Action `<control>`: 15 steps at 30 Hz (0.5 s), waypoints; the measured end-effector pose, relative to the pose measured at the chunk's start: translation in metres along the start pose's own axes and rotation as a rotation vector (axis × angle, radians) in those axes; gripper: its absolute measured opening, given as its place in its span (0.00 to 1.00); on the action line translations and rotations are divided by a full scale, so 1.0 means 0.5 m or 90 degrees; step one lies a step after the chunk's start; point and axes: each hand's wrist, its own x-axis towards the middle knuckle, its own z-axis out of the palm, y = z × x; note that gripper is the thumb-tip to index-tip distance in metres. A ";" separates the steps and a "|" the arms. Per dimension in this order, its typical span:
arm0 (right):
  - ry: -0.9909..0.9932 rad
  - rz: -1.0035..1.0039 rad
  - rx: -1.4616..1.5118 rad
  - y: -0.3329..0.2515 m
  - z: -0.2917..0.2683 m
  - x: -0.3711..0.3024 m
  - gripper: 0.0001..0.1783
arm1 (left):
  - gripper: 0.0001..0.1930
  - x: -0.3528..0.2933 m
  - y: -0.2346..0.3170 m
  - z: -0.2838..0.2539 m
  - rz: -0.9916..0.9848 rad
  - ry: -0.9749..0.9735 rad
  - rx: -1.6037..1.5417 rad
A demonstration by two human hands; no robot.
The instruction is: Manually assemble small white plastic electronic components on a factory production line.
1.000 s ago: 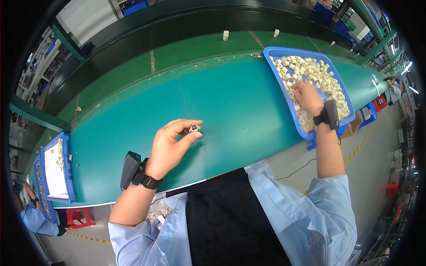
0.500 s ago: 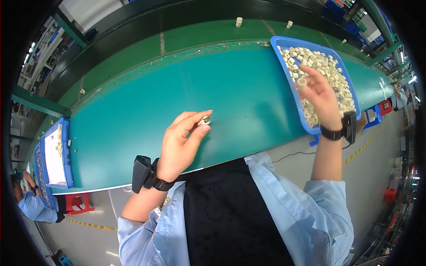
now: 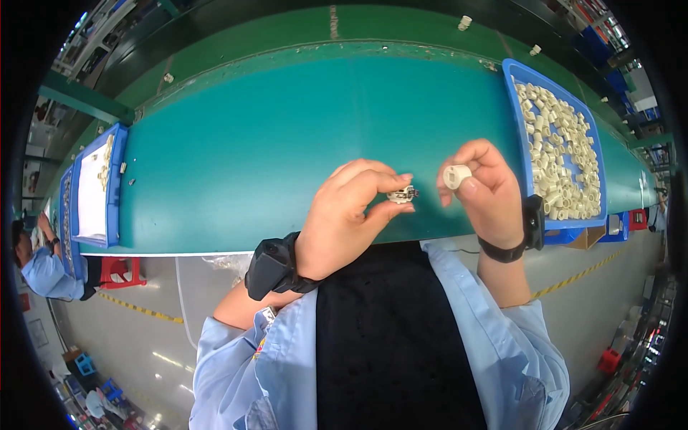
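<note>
Between the thumb and fingers of my left hand [image 3: 351,204] is a small cream part with dark metal pieces [image 3: 403,194], pinched at its edges. My right hand [image 3: 491,190] grips a short cream plastic cap [image 3: 456,176], round and hollow-looking, its end turned toward the left hand. A small gap separates the two parts above the near edge of the green work surface [image 3: 287,143]. To the right of my right hand stands a blue tray [image 3: 605,204] holding many similar cream caps [image 3: 562,143].
At the far left are a blue tray lined with white [image 3: 113,215] and another blue tray [image 3: 67,222] beside it. A co-worker in blue [image 3: 50,272] sits there by a red stool [image 3: 123,272]. Beyond the work surface, a few stacked cream caps [image 3: 464,23] stand on a green belt.
My right hand has come away from the blue tray with a cream cap, moving left toward my left hand. The view has shifted, and both hands are now close together.
</note>
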 end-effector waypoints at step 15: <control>-0.009 -0.191 -0.405 0.003 0.050 0.014 0.15 | 0.16 -0.001 -0.005 -0.031 0.059 0.028 0.095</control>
